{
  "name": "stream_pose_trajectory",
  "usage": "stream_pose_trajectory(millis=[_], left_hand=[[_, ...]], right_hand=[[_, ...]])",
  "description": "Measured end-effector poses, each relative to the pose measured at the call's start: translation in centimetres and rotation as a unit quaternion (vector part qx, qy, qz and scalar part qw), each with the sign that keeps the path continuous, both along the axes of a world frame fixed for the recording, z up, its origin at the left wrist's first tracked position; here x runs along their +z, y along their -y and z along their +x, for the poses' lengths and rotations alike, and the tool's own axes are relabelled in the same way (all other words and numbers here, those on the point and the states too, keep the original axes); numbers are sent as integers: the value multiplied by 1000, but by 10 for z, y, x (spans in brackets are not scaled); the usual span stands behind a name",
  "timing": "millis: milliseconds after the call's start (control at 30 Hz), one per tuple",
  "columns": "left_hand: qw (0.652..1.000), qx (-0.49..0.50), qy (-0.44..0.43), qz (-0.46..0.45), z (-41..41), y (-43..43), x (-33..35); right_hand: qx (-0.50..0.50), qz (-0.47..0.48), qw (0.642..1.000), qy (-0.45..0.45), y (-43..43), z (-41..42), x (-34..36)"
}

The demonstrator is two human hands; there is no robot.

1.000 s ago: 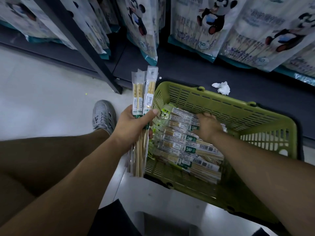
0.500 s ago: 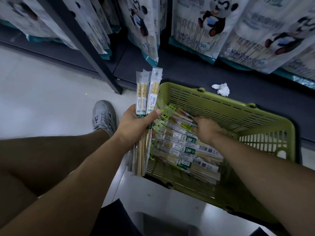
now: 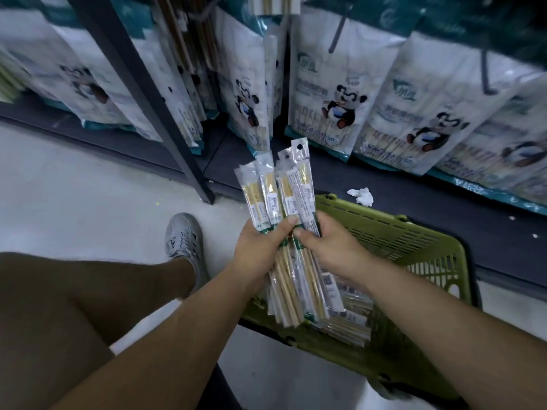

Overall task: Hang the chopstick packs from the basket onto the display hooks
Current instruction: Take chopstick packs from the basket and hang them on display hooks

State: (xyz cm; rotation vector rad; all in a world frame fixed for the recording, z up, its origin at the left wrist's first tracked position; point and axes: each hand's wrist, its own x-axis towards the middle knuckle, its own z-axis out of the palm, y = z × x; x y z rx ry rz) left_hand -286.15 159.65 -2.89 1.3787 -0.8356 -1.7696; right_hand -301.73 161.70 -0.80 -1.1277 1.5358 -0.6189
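Above the near-left corner of the one green basket (image 3: 414,241), two hands hold one fanned bundle of chopstick packs (image 3: 284,190). At least four pack tops fan out. The exact total can't be told because the lower ends overlap. Two tops show a punched hang hole.

Left hand (image 3: 257,253): fingers wrapped round the bundle's middle, thumb across the front. Right hand (image 3: 331,247): fingers curled on the rightmost packs, thumb tip just beside the left thumb.

More loose packs (image 3: 349,318) lie flat in the basket under the right wrist, number unclear.

Pack labels are white strips with a green band, print too small to read.

Behind hang panda bags (image 3: 334,93). Five panda prints show clearly, and three round badges read "50". Two dark display hooks (image 3: 337,34) stick out above them.

One crumpled white paper (image 3: 361,196) lies on the dark shelf base (image 3: 429,208), just beyond the basket. One grey shoe (image 3: 183,235) is on the floor (image 3: 74,187), left of the hands.
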Motion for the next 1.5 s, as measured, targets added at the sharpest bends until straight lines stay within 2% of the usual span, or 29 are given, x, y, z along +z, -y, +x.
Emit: stream_pose_trajectory(millis=[233,433,600,800,867,1000,1067,1167,1300,1400,1500], left_hand=[[995,-25,-73,-67,-13,16,64],[980,-64,-64,-175,-6,22,121],[967,-79,-110,-215,-13,40,176],[944,-97,-109,-294,-22,79,237],[938,-97,-112,-315,-27,92,251],[936,-86,-104,-325,-34,115,273],[935,-70,-84,-338,-35,125,282],[918,-78,-74,-381,-37,135,290],[897,-79,-106,-421,-38,142,293],[894,-67,-132,-423,-35,150,295],[895,-52,-142,-419,-30,159,302]], right_hand=[[15,-77,996,-49,-2,4,67],[113,-160,968,-157,-3,-12,126],[104,-220,959,-148,15,-16,176],[96,-276,934,-205,48,-24,235],[80,-303,929,-194,58,-26,254],[-3,-347,932,-107,81,-32,284],[-68,-381,918,-86,94,-32,299],[-113,-436,890,-64,112,-26,318],[-126,-460,876,-68,132,-17,335],[-97,-451,886,-48,139,-12,345],[-98,-477,871,-62,143,-11,351]])
